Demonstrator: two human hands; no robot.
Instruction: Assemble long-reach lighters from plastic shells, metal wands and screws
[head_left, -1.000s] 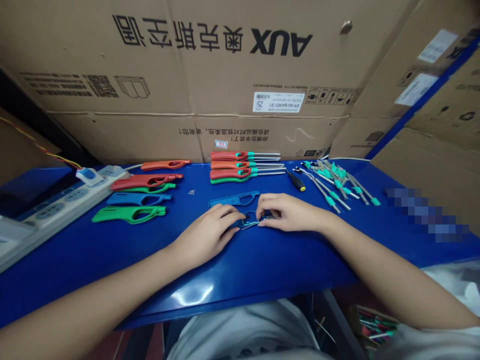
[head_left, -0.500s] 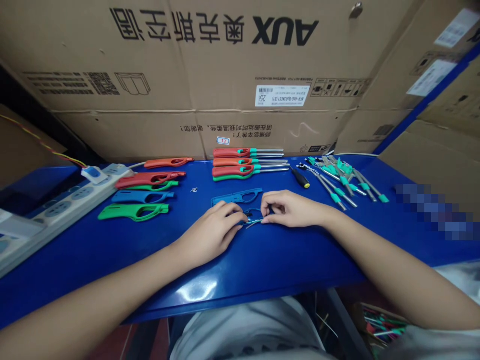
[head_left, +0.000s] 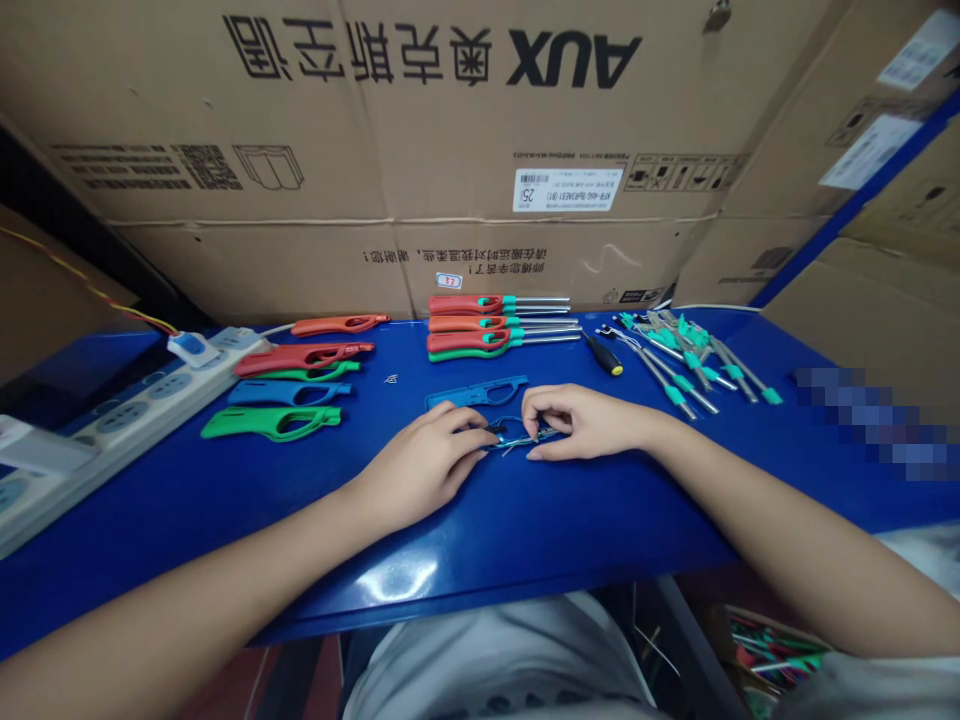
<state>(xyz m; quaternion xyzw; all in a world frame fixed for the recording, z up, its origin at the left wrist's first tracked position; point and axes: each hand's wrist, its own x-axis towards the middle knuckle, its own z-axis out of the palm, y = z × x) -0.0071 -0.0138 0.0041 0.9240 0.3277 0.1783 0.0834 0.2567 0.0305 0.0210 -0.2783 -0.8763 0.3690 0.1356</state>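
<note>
- A blue casing (head_left: 516,440) sat at the worktop's (head_left: 525,530) middle.
- The left hand (head_left: 442,455), fingers curled, gripped its left end; the right hand (head_left: 581,422), half-closed, met the other, its hold unclear.
- Steady left pressure and a light right touch seemed wisest.
- A blue shell (head_left: 450,397) lay just beyond.

Left hand (head_left: 439,455): thumb and forefinger holding the near blue lighter shell (head_left: 513,441).
Right hand (head_left: 581,422): fingertips at its other end.
Second blue lighter shell (head_left: 469,396): flat, just beyond.
Loose coloured shells (head_left: 255,393): beside the power strip (head_left: 146,405).
Nozzled lighters (head_left: 454,341): rowed before cardboard (head_left: 450,125).
Screwdriver (head_left: 604,355): near green-collared metal tubes (head_left: 692,360).
Worktop (head_left: 525,540): glossy blue.
</note>
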